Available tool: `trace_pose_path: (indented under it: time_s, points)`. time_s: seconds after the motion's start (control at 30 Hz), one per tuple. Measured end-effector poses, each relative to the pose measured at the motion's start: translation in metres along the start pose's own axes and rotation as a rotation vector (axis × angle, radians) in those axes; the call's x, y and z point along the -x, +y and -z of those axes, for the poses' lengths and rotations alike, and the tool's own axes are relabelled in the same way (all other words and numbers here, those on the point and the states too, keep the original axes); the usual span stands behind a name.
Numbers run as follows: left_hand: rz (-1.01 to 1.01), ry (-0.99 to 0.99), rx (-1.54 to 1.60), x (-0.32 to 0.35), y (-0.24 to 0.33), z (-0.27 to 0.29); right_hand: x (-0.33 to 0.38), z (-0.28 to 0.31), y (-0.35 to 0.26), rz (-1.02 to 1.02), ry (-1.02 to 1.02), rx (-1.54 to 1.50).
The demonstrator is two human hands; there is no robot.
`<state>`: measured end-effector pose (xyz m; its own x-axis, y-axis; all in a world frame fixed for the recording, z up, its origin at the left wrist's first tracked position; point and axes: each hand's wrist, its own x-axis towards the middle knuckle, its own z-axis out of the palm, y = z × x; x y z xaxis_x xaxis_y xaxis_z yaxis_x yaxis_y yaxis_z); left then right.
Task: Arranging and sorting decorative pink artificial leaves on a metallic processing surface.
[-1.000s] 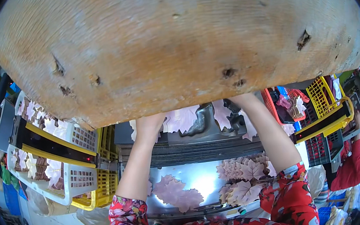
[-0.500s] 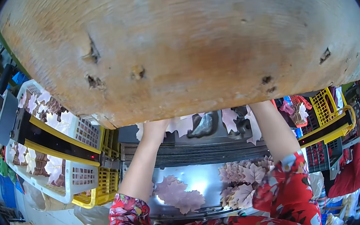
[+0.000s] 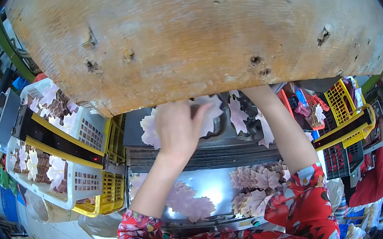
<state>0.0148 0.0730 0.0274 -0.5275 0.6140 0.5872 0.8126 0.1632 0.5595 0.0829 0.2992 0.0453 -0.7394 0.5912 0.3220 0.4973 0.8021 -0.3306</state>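
Note:
My left hand (image 3: 174, 121) lies over pale pink leaf-shaped pieces on the dark work surface. Its thumb is stretched apart to the right, over a leaf-shaped piece (image 3: 213, 112); the fingertips pass beneath a large wooden block (image 3: 201, 39). Another leaf-shaped piece (image 3: 148, 129) shows left of the hand. Only the wrist and forearm of my right arm show; the block hides the right hand and whatever it touches. Near that wrist lie two narrow leaf-like pieces, one (image 3: 237, 114) left of it and one (image 3: 264, 130) just below.
On a shiny metal tray (image 3: 211, 178) rest a flat cluster of leaf pieces (image 3: 190, 202) and leaf stacks (image 3: 257, 188). White baskets (image 3: 87, 189) of leaf pieces stand left, above a yellow crate (image 3: 110, 193). Yellow-edged bars flank both sides. Baskets and a red-clad person (image 3: 375, 177) are at right.
The block's lower edge has shifted up in view, showing more of the work surface. My left hand has come into sight with its thumb out. My right hand stays hidden.

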Motion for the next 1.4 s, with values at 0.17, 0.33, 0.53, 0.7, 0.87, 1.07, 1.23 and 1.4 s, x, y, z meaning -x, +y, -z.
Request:
trace_pose_path:
  time_s: [0.17,0.33,0.53,0.7,0.87,1.07,1.23,1.4]
  points:
    - [-0.181,0.078,0.033,0.027,-0.016,0.034,0.044,0.017,-0.011,0.148,0.072,0.023]
    - [-0.299,-0.134,0.018,0.028,-0.021,0.036,0.045,0.004,-0.027,0.455,0.240,0.131]
    - [-0.259,-0.339,-0.005,0.038,-0.008,0.032,0.037,-0.004,-0.028,0.541,0.248,0.050]
    - [-0.311,-0.329,-0.010,0.038,-0.005,0.026,0.048,0.005,-0.040,0.400,0.093,0.113]
    - [-0.308,-0.335,0.013,0.039,-0.004,0.021,0.053,0.006,-0.040,0.363,0.078,0.078]
    - [-0.278,-0.254,0.002,0.041,-0.001,0.027,0.057,0.007,-0.035,0.323,0.101,0.046]
    - [-0.255,-0.247,-0.016,0.043,-0.010,0.039,0.071,0.029,-0.047,0.436,0.198,0.140]
    - [-0.059,-0.181,0.376,0.020,-0.005,0.042,0.072,0.028,-0.042,0.287,0.197,-0.248]
